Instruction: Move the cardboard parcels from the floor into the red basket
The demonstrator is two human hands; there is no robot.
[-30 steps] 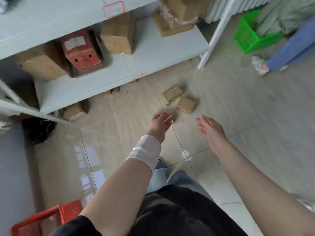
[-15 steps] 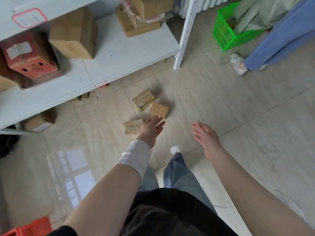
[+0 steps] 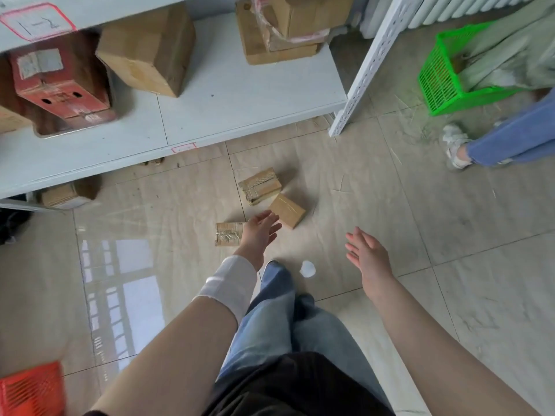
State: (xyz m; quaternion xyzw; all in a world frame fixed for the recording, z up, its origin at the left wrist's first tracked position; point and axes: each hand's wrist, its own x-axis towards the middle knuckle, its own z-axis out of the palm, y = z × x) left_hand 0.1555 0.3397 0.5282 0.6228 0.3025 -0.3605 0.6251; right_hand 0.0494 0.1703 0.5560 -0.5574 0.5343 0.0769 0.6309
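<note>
Cardboard parcels [image 3: 258, 181], three small brown ones, lie on the beige tiled floor [image 3: 360, 181] ahead of our outstretched hands.

Our left hand [image 3: 259, 232] has its fingers [image 3: 271, 223] straight and spread apart, holding nothing, over the right end of the nearest flat taped parcel [image 3: 227, 234]; we cannot tell whether they touch it. Our right hand [image 3: 365, 253] hovers well to the right above bare floor, fingers apart and empty. Just beyond the left fingertips sits a plain brown parcel [image 3: 286, 210], touching a ribbed parcel [image 3: 262, 188] behind it. A white band [image 3: 228, 283] wraps our left wrist. The red plastic mesh basket [image 3: 30, 388] sits at the lower left, well apart from the parcels. Further out, a white metal shelf [image 3: 240, 94] carries larger boxes, and a green plastic basket [image 3: 441, 82] stands near another person's shoe [image 3: 453, 145].
</note>
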